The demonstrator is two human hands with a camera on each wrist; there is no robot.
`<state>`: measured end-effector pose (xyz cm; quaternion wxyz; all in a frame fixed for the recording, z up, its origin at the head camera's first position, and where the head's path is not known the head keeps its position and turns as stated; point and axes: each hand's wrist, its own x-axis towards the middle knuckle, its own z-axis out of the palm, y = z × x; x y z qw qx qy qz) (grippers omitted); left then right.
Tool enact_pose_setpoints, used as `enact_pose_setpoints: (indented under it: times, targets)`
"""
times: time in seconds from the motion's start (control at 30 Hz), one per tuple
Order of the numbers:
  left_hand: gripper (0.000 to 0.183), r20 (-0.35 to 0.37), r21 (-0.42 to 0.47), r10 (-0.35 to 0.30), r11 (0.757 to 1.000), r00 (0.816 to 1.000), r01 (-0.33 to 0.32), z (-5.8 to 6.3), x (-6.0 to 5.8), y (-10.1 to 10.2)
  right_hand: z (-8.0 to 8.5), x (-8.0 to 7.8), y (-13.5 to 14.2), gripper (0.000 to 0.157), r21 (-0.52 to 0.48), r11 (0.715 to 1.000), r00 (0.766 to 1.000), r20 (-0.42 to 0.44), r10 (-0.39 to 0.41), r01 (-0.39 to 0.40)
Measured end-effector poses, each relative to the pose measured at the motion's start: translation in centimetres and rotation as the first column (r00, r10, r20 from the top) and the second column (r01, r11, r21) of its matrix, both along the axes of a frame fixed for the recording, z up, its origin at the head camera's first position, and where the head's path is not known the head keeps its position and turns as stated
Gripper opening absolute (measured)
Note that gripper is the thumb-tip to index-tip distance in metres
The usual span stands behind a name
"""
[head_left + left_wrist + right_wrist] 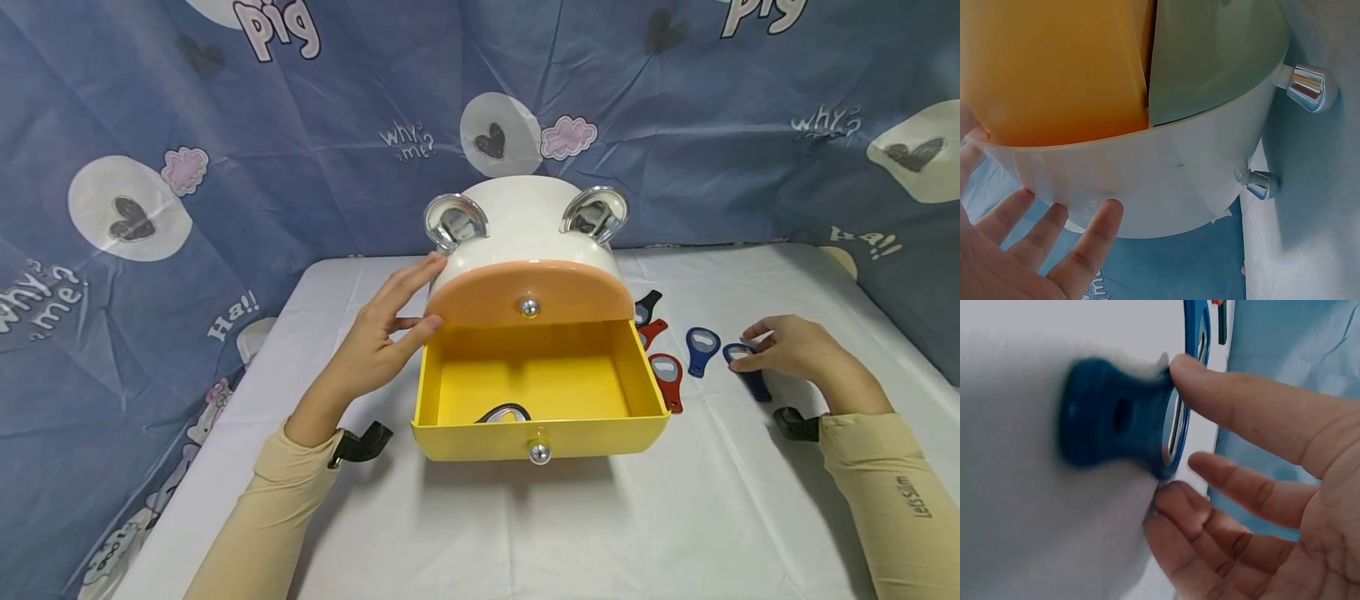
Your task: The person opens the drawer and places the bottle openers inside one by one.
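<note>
A white animal-shaped drawer box with silver ears has its yellow lower drawer pulled out; the orange upper drawer is closed. My left hand rests against the box's left side, its fingers extended along the white shell in the left wrist view. Off to the right, my right hand pinches a dark blue bottle opener at its ring end between thumb and fingers. A second blue bottle opener lies just left of it. A black-rimmed item in the drawer is partly hidden by the drawer front.
Beside the box's right side lie a red bottle opener, another red one partly hidden, and a black one. The white-covered table meets a blue patterned cloth behind.
</note>
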<state>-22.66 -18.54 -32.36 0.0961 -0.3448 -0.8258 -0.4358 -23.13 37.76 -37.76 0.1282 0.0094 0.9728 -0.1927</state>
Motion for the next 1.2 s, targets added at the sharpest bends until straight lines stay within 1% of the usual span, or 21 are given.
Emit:
enact_pose_setpoints:
  times: [0.13, 0.27, 0.43, 0.67, 0.93, 1.2]
  targets:
    - [0.065, 0.0, -0.002, 0.002, 1.0, 1.0, -0.002, 0.03, 0.04, 0.01, 0.12, 0.29, 0.12, 0.076, 0.056, 0.998, 1.0, -0.004, -0.029, 0.029]
    - [0.065, 0.001, -0.003, 0.004, 1.0, 1.0, -0.004, 0.12, 0.04, 0.04, 0.44, 0.48, -0.19, 0.069, 0.069, 0.997, 1.0, -0.01, -0.026, 0.026]
    - [0.066, 0.004, -0.005, 0.006, 1.0, 1.0, -0.006, 0.09, 0.08, 0.02, 0.61, 0.43, -0.57, 0.064, 0.059, 0.998, 1.0, -0.016, 0.0, 0.001]
    - [0.066, 0.002, -0.003, 0.004, 1.0, 1.0, -0.004, 0.03, 0.05, 0.03, 0.46, 0.54, -0.49, 0.063, 0.037, 0.999, 1.0, -0.022, 0.004, -0.003]
    - [0.065, 0.004, -0.005, 0.004, 1.0, 1.0, -0.004, -0.09, 0.04, -0.04, 0.13, 0.55, -0.3, 0.061, 0.003, 1.0, 1.0, -0.004, 0.007, -0.007]
    - [0.065, -0.006, -0.002, -0.003, 1.0, 1.0, 0.003, -0.05, -0.05, -0.01, 0.27, 0.54, -0.38, 0.062, -0.007, 1.0, 1.0, 0.023, -0.002, 0.002]
